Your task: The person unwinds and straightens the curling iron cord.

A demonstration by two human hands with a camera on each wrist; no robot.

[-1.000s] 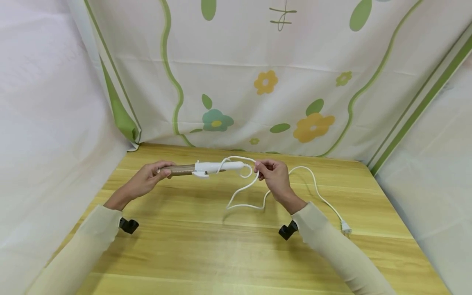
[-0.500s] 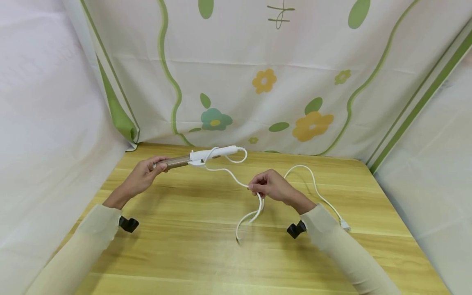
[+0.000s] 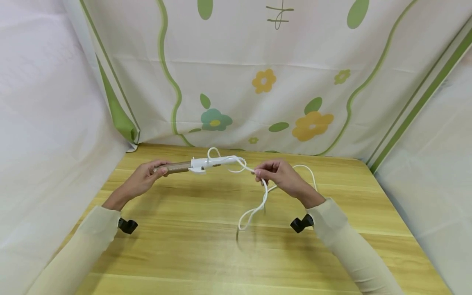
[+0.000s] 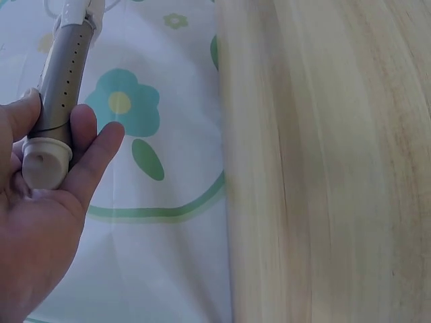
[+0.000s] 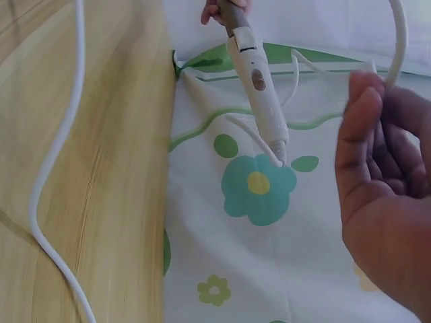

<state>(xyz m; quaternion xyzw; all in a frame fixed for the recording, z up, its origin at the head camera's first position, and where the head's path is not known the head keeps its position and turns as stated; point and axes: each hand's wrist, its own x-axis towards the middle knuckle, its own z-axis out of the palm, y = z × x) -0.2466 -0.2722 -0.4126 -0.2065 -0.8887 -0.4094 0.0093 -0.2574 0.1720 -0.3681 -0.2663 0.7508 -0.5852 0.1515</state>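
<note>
A curling iron [image 3: 217,161] with a white handle and a brown-gold barrel is held sideways above the wooden table. My left hand [image 3: 141,178] grips it by the barrel's end, fingers and thumb on either side; the left wrist view shows the pale tip [image 4: 46,165] against the palm. My right hand [image 3: 282,176] pinches the white power cord [image 3: 265,196] between thumb and fingertips, to the right of the handle. One loop of cord circles the handle, and another hangs below the right hand. The plug is hidden behind the right sleeve.
The wooden table [image 3: 206,254] reaches back to a white curtain [image 3: 228,90] printed with flowers and leaves. White cloth also hangs at the left and right sides. A black camera mount [image 3: 128,225] sits on the left wrist, another [image 3: 301,223] on the right.
My right hand dropped toward me with the cord, then rose again and shifted slightly right. The curling iron's handle end tipped up, then came back down. The left hand keeps its grip.
</note>
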